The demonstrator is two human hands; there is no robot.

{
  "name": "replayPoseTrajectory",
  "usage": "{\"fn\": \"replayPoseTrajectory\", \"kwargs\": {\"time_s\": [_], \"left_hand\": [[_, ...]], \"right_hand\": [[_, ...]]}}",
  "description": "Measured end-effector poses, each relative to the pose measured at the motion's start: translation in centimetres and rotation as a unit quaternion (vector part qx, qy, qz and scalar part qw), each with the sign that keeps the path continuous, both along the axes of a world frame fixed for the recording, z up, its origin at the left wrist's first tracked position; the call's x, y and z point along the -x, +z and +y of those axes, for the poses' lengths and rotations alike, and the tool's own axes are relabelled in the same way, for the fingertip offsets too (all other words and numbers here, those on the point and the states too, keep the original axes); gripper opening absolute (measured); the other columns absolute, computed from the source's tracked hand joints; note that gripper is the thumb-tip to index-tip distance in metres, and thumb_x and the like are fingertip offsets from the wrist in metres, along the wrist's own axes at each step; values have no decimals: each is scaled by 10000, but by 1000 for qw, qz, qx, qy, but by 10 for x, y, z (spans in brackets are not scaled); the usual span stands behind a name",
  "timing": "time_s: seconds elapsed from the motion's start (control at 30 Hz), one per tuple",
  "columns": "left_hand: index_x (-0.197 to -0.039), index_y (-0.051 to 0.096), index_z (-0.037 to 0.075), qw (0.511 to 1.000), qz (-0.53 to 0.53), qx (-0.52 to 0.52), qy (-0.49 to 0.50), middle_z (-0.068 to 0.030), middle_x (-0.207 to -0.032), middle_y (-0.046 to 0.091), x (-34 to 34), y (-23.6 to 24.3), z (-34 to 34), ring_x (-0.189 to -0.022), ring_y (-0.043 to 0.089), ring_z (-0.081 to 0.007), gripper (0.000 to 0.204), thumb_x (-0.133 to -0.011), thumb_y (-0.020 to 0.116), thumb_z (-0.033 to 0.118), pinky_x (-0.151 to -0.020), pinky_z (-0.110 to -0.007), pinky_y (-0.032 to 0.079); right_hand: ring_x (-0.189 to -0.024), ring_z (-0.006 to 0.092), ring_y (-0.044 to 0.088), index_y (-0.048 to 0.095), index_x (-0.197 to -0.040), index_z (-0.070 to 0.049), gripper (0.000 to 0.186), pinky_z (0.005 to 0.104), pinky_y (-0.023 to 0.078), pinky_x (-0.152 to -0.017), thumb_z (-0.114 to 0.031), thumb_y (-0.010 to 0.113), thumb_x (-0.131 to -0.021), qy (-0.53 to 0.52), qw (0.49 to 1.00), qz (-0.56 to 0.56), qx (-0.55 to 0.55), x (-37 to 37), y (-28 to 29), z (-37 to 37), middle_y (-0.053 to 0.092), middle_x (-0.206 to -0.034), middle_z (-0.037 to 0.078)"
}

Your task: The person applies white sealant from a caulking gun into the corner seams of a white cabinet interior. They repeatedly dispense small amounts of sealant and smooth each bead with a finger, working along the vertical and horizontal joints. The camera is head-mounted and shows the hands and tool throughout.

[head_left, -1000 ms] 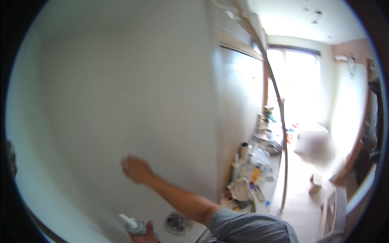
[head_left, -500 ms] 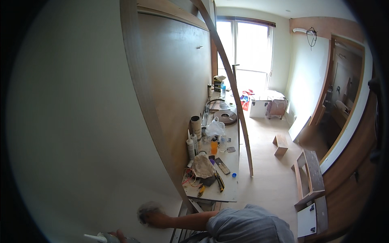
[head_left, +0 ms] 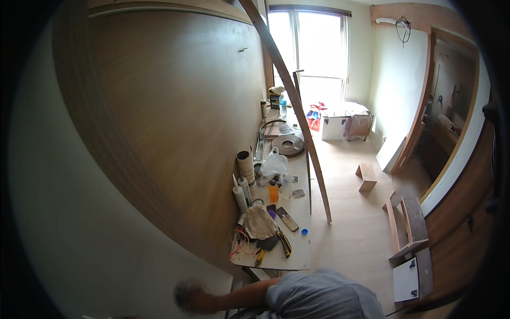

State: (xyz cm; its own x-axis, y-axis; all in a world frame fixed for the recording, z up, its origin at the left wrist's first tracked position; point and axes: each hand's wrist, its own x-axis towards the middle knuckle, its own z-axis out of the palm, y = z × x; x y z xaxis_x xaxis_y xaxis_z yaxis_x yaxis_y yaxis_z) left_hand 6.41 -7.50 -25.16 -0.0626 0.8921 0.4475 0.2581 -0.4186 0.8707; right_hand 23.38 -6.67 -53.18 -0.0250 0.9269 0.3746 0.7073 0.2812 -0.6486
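Observation:
From the grey sleeve at the lower edge, my right forearm reaches left, and my right hand [head_left: 203, 302] is against or close to the pale panel [head_left: 143, 271]. Its fingers are closed around a dark greyish bundle [head_left: 183, 295], smeared by motion; I cannot make out its kind. Of my left hand nothing clear shows; only a sliver of a white nozzle tip [head_left: 87, 317] peeks in at the bottom left. A brown wooden panel [head_left: 164, 106] with a rounded edge band rises beyond the pale one.
A long white worktop [head_left: 297, 250] carries sealant tubes [head_left: 239, 195], a beige cloth [head_left: 260, 223], a utility knife [head_left: 284, 243], an orange bottle [head_left: 273, 192] and a coiled edging roll [head_left: 287, 145]. A long thin strip [head_left: 297, 98] leans across it. Wooden frames [head_left: 409, 226] stand on the floor at right.
My view has shifted, so the brown panel fills more of the left. The white-nozzled tube and my left hand have dropped almost out of sight. My right hand still moves over the pale panel.

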Motion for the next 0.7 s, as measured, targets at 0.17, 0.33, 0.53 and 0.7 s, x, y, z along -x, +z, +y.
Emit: {"fn": "replayPoseTrajectory", "kwargs": {"time_s": [0.17,0.33,0.53,0.7], "left_hand": [[-1110,696,-31,997,-40,-56,-15,-116,-1043,706,-11,19,12,-892,658,-222,398,-855,903,194,-779,-371,555],[-1136,647,-6,994,-21,-94,-54,-113,-988,679,-16,35,15,-855,646,-216,448,-860,899,241,-750,-365,545],[-1104,587,39,986,-66,-118,-100,-84,-897,631,-30,69,12,-800,640,-207,542,-808,939,327,-701,-350,545],[-1202,619,10,951,-159,-174,-198,-120,-1014,680,-30,98,32,-871,637,-213,500,-857,896,243,-773,-367,542]], "right_hand": [[-1247,406,609,656,-1185,-23,346,545,464,-1085,-190,692,-885,98,988,19,116,-10,-7,11,614,-1317,237],[-1183,372,646,687,-1070,-28,251,510,503,-1025,-178,690,-868,133,986,24,-98,-15,-45,26,657,-1216,220],[-1139,374,665,719,-1016,-39,227,493,499,-1017,-230,669,-905,128,991,32,3,-6,-39,39,690,-1150,208],[-1165,301,674,734,-1138,-70,338,475,482,-1049,-361,582,-1061,262,748,482,374,-31,54,-13,694,-1257,170]]}}
